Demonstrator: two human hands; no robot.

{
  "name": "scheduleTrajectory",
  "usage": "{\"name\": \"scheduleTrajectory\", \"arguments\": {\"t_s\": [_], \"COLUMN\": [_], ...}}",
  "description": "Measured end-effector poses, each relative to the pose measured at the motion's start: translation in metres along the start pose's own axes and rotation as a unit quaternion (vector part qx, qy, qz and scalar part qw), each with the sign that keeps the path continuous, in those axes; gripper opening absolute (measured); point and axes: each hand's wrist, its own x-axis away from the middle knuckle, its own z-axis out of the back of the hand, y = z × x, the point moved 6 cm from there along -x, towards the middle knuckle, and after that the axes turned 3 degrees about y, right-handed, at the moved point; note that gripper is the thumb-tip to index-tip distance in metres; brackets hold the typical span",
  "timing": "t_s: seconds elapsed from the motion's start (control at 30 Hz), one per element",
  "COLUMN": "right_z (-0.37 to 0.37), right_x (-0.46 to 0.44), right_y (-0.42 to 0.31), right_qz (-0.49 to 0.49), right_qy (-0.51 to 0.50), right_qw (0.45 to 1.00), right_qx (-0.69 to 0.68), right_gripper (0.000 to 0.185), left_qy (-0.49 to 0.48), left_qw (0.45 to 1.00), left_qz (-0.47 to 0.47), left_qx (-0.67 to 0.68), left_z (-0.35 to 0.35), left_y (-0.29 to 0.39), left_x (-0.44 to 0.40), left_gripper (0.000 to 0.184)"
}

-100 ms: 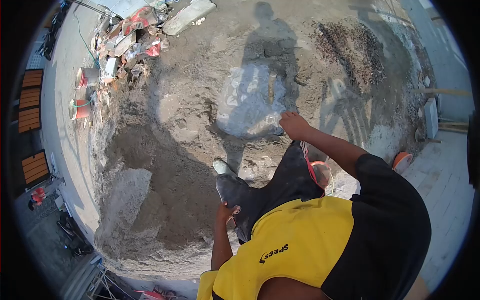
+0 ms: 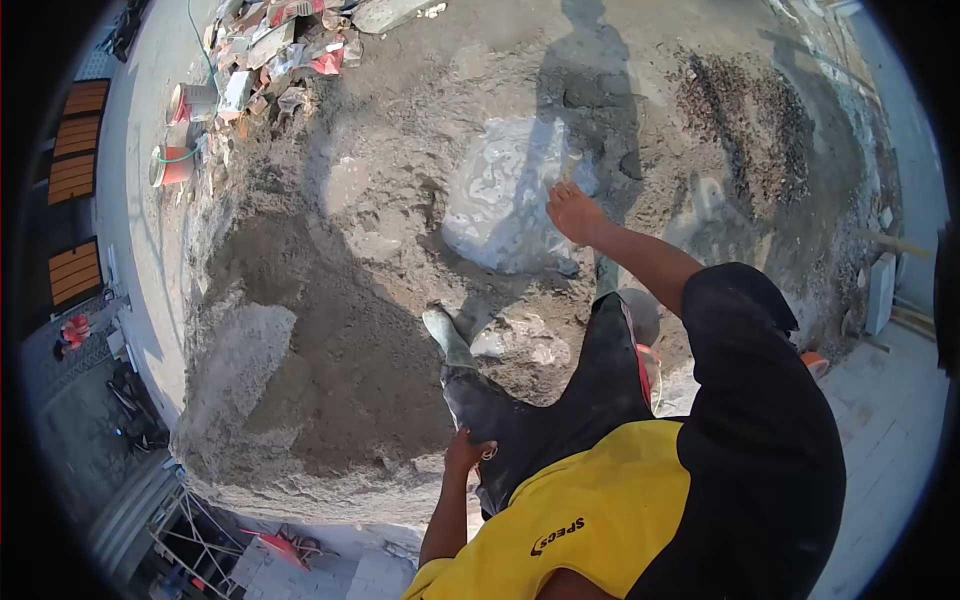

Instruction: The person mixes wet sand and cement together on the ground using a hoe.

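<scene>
The grey mix (image 2: pixel 500 205) lies ahead, wetted, I'd judge, but not yet even. At its right side is the right hand (image 2: pixel 575 213); nearer, the left hand (image 2: pixel 468 452) rests on a trouser leg (image 2: pixel 497 412). I can't tell either's grip.

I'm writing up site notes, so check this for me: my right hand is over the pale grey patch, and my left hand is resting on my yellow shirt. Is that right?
Not quite: your left hand is resting on your dark trouser leg, as the head view shows. Your right hand is over the pale grey patch, as you said.
</scene>
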Motion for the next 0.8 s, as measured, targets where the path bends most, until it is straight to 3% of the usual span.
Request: {"name": "scheduleTrajectory", "arguments": {"t_s": [0.03, 0.1, 0.13, 0.2, 0.23, 0.27, 0.33, 0.37, 0.47, 0.5, 0.57, 0.7, 0.8], "right_z": [-0.026, -0.084, -0.095, -0.117, -0.106, -0.14, -0.203, -0.215, -0.2, -0.204, -0.175, -0.248, -0.262], "right_x": [-0.025, -0.087, -0.104, -0.11, -0.101, -0.112, -0.13, -0.134, -0.102, -0.088, -0.046, 0.035, 0.06], "right_y": [0.018, 0.073, 0.086, 0.102, 0.097, 0.096, 0.108, 0.111, 0.111, 0.115, 0.109, 0.093, 0.076], "right_qz": [0.02, -0.034, -0.03, -0.009, 0.009, 0.011, -0.057, -0.051, -0.189, -0.214, -0.328, -0.334, -0.339], "right_qy": [0.004, -0.034, -0.033, -0.255, -0.195, -0.201, -0.329, -0.329, -0.36, -0.357, -0.241, -0.211, -0.189], "right_qw": [0.995, 0.971, 0.972, 0.932, 0.91, 0.908, 0.894, 0.892, 0.911, 0.909, 0.912, 0.908, 0.908], "right_qx": [0.097, 0.233, 0.229, 0.258, 0.367, 0.367, 0.299, 0.305, 0.07, 0.014, -0.051, -0.138, -0.159], "right_gripper": [0.044, 0.043, 0.043, 0.045, 0.044, 0.044, 0.041, 0.041, 0.036, 0.035, 0.028, 0.023, 0.025], "left_qy": [-0.011, 0.016, 0.039, 0.04, 0.03, 0.02, -0.036, -0.088, -0.105, -0.112, -0.122, -0.15, -0.203], "left_qw": [1.0, 1.0, 0.999, 0.998, 0.997, 0.994, 0.991, 0.985, 0.984, 0.981, 0.981, 0.981, 0.972], "left_qz": [0.016, 0.017, 0.022, 0.044, 0.065, 0.08, 0.083, 0.098, 0.106, 0.117, 0.107, 0.092, 0.066], "left_qx": [-0.004, 0.009, 0.018, -0.001, -0.037, -0.075, -0.095, -0.111, -0.099, -0.112, -0.105, -0.086, -0.095], "left_z": [-0.025, -0.067, -0.079, -0.079, -0.082, -0.084, -0.076, -0.078, -0.072, -0.068, -0.071, -0.077, -0.087], "left_y": [0.006, 0.027, 0.032, 0.054, 0.061, 0.066, 0.061, 0.052, 0.035, 0.039, 0.028, 0.008, -0.007], "left_x": [0.023, 0.029, 0.035, 0.041, 0.035, 0.028, 0.003, -0.004, -0.01, -0.009, -0.017, -0.028, -0.041], "left_gripper": [0.095, 0.086, 0.083, 0.078, 0.079, 0.08, 0.082, 0.084, 0.091, 0.091, 0.093, 0.101, 0.106]}}
